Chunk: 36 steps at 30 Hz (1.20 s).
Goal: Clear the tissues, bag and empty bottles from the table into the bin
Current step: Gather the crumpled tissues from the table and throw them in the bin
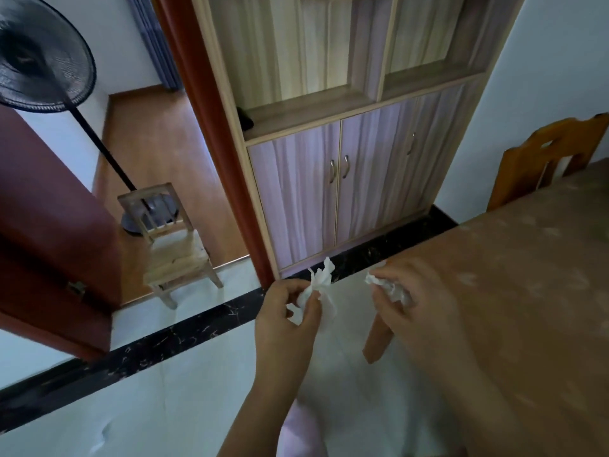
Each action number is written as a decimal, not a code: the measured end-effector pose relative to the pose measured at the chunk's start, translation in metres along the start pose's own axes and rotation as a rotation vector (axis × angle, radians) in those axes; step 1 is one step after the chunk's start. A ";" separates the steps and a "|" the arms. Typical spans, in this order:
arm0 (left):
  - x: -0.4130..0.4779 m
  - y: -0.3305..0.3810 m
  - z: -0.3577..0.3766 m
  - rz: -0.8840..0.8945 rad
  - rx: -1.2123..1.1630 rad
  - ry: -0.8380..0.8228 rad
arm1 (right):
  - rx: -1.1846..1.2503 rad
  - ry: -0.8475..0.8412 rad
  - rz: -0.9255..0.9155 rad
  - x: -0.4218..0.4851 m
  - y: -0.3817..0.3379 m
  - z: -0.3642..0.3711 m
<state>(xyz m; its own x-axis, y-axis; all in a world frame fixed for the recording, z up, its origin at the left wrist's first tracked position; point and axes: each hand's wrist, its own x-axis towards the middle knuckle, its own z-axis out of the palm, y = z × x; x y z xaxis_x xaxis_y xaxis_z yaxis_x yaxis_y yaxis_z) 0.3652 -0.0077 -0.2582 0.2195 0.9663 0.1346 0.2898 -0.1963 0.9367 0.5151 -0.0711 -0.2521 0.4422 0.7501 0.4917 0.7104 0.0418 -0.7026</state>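
My left hand (286, 319) pinches a crumpled white tissue (320, 279) in front of me, over the pale floor. My right hand (408, 301) is closed on a second crumpled tissue (392, 287) at the left edge of the table (514, 291), which wears a brown patterned cloth. The two hands are a short gap apart. No bin, bag or bottles are in view.
A wooden cabinet (346, 179) with closed doors stands ahead. A small wooden chair (171, 245) and a standing fan (43, 57) are at the left by a red door (56, 232). A dining chair (547, 156) sits behind the table. A table leg (379, 334) stands near my right hand.
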 end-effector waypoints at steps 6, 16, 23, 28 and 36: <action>0.148 -0.014 -0.002 0.031 0.004 -0.012 | -0.047 -0.014 -0.066 0.122 0.016 0.085; 0.319 -0.032 0.040 0.097 0.029 -0.121 | -0.087 0.078 -0.003 0.260 0.070 0.144; 0.403 -0.025 0.130 0.153 0.016 -0.345 | -0.202 0.179 0.117 0.337 0.151 0.132; 0.463 0.022 0.213 0.256 0.049 -0.546 | -0.271 0.337 0.207 0.388 0.208 0.091; 0.492 0.063 0.345 0.394 -0.056 -0.794 | -0.393 0.536 0.356 0.412 0.274 0.021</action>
<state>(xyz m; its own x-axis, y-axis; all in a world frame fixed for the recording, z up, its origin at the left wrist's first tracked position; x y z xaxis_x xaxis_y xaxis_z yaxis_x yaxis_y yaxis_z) 0.8126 0.3981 -0.2447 0.8811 0.4255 0.2065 0.0154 -0.4622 0.8866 0.8804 0.2635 -0.2529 0.8162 0.2465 0.5226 0.5734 -0.4567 -0.6801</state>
